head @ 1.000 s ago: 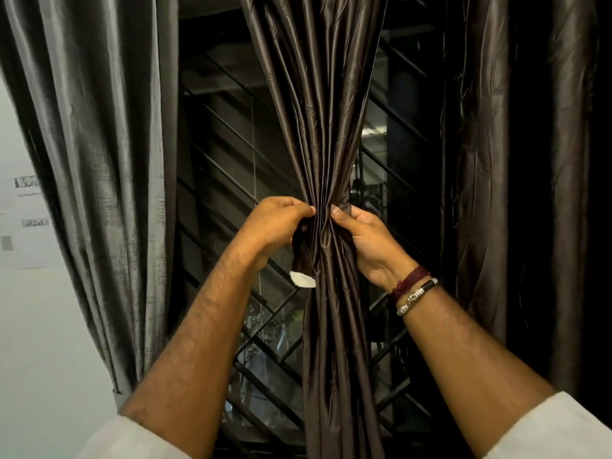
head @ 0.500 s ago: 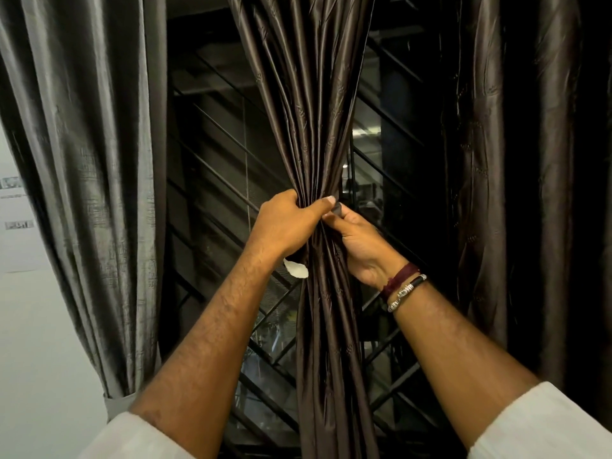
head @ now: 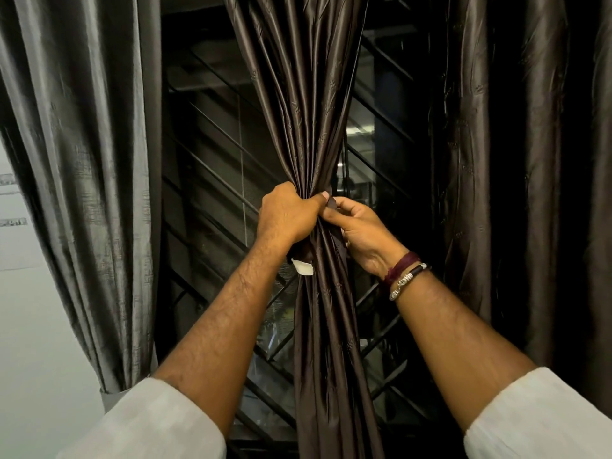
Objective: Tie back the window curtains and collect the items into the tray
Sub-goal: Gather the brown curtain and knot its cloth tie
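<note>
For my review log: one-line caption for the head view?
Both hands, left hand and right hand, cinch the gathered middle curtain.

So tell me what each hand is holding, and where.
Left hand grips the gathered middle curtain at its cinched waist; right hand pinches a dark tie-back strip's end there.

The dark brown satin middle curtain [head: 308, 104] hangs at the picture's centre, gathered into a tight pleated waist and fanning out toward twelve and six o'clock, with a dark tie-back band [head: 332, 204] at the waist and a white tag [head: 303, 267] at its seven o'clock.
</note>
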